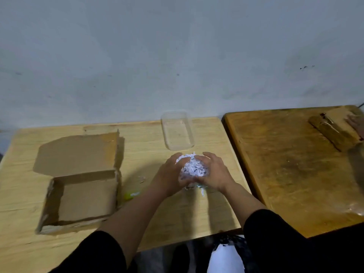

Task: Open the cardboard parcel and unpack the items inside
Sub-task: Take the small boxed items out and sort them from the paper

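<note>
**Box empty, both hands on the filler**

The box (78, 186) sits open at lower left of the frame, its lid folded back flat, and nothing shows inside it. So the unpacking looks nearly done: the step in hand seems to be gathering the shredded paper (194, 168), which lies at centre frame on the table (206, 219), well apart from the box.

The left hand (171, 174) and right hand (214, 172) cup the paper from either side, fingers curled over the top and thumbs toward the camera, pressed against the wad so that it bulges up between them. Both forearms reach in from the bottom edge and converge on it. Whether an item is buried inside the wad cannot be told.

Just above the hands stands a clear tub (177, 131), empty as far as can be seen. A few stray scraps (141, 179) lie to the left of the hands.

The next move probably calls for a firm, even squeeze before lifting, since loose shreds will shed from the bottom.
</note>
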A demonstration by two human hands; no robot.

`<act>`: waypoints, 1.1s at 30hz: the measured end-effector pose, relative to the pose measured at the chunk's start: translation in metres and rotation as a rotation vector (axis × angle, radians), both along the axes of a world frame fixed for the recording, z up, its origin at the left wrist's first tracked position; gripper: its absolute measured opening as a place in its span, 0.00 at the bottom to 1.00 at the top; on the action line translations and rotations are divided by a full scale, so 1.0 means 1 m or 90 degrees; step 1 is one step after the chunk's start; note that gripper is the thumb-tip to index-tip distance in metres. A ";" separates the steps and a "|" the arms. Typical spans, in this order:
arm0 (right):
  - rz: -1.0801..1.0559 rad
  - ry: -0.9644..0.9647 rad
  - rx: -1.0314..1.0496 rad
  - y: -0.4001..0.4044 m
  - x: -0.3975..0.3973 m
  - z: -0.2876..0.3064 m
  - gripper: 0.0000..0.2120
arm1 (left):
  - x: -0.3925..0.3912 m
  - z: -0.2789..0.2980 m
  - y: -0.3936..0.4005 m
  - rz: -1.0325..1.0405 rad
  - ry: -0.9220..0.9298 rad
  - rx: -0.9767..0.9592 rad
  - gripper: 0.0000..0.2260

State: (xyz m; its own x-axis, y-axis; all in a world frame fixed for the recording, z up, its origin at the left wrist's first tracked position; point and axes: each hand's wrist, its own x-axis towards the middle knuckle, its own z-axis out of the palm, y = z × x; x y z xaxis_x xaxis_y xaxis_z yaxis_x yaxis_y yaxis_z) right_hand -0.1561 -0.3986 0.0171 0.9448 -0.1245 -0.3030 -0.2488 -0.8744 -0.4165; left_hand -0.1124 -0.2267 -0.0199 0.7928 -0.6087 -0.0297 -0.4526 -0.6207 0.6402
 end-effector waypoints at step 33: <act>0.084 -0.119 0.097 -0.025 0.054 -0.007 0.18 | 0.027 0.009 -0.027 0.181 -0.055 -0.027 0.18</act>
State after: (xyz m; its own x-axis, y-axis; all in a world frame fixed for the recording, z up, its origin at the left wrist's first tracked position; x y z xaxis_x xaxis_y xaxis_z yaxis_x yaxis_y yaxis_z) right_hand -0.1020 -0.4237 0.0103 0.9912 0.0372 -0.1273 -0.0431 -0.8175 -0.5743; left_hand -0.0858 -0.2541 -0.0109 0.9300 -0.3615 0.0667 -0.3190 -0.7037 0.6349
